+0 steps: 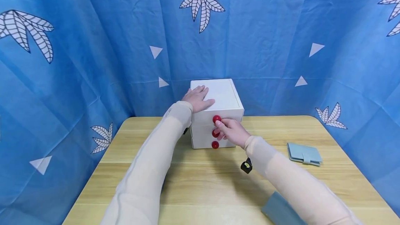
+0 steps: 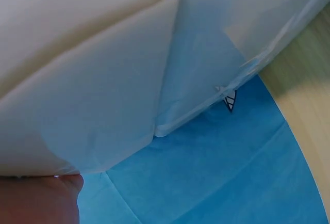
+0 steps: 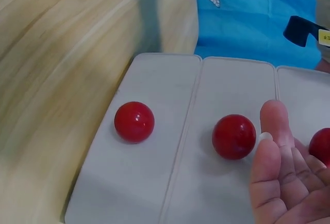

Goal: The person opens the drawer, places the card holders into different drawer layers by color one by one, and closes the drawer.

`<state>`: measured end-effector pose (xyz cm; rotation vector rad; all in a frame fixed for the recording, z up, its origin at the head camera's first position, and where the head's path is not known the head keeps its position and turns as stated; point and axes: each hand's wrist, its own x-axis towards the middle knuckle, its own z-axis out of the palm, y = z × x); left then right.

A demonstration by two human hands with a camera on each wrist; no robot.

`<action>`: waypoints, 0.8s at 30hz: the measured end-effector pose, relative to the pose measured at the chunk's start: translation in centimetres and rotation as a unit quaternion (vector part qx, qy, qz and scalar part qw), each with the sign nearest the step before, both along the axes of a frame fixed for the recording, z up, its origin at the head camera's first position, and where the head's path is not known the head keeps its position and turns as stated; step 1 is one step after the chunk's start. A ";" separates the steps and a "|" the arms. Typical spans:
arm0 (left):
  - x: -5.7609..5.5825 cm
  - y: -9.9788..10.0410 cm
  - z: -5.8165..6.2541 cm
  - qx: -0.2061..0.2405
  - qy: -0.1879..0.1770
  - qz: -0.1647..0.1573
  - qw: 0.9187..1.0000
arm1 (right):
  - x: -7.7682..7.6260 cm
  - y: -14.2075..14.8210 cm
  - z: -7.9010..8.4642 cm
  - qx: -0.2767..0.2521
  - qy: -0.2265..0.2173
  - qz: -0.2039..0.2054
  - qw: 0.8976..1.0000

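A white three-drawer box (image 1: 203, 138) stands at the back of the table, with a round red knob on each drawer front. My left hand (image 1: 197, 99) rests on the left part of its top, fingers spread; only a bit of that hand (image 2: 38, 201) shows in the left wrist view, beside the box's side wall (image 2: 103, 100). My right hand (image 1: 232, 130) pinches the top drawer's red knob (image 1: 216, 118) between thumb and finger. Its other fingers (image 3: 273, 123) hang by the middle knob (image 3: 234, 137). Below is the bottom knob (image 3: 134, 122). All drawers look closed.
A light blue wallet (image 1: 304, 153) with a strap lies on the table's right side. A blue-grey item (image 1: 281, 211) sits at the front, partly under the right forearm. A blue patterned curtain (image 1: 262, 37) hangs right behind the box and along both sides.
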<state>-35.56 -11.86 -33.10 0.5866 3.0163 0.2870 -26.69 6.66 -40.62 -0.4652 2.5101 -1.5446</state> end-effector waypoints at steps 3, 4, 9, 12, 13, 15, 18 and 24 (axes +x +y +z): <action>0.3 0.0 0.0 0.001 0.004 0.001 1.000 | 0.2 -0.1 -0.2 -0.006 0.001 -0.007 1.000; 0.3 0.0 -0.1 0.001 0.006 0.001 1.000 | 0.3 -0.1 -0.3 -0.008 0.003 -0.008 1.000; 0.5 0.1 -0.1 -0.002 0.012 -0.001 1.000 | 0.6 0.1 -1.3 -0.018 0.017 -0.005 1.000; 0.5 0.3 0.0 -0.004 0.016 -0.003 1.000 | 0.6 0.3 -2.0 -0.028 0.018 -0.008 0.999; 0.5 0.3 0.0 -0.004 0.016 -0.003 1.000 | 0.6 0.3 -2.2 -0.031 0.018 -0.010 0.999; 0.5 0.4 0.0 -0.003 0.015 -0.001 1.000 | 1.2 0.2 -1.7 -0.029 0.021 -0.014 0.999; 0.6 0.4 0.1 0.001 0.012 0.005 1.000 | 1.6 0.1 -1.4 -0.031 0.018 -0.028 0.999; 0.8 0.2 0.1 0.005 0.010 0.011 1.000 | 1.0 0.1 -2.9 -0.032 0.001 -0.064 0.997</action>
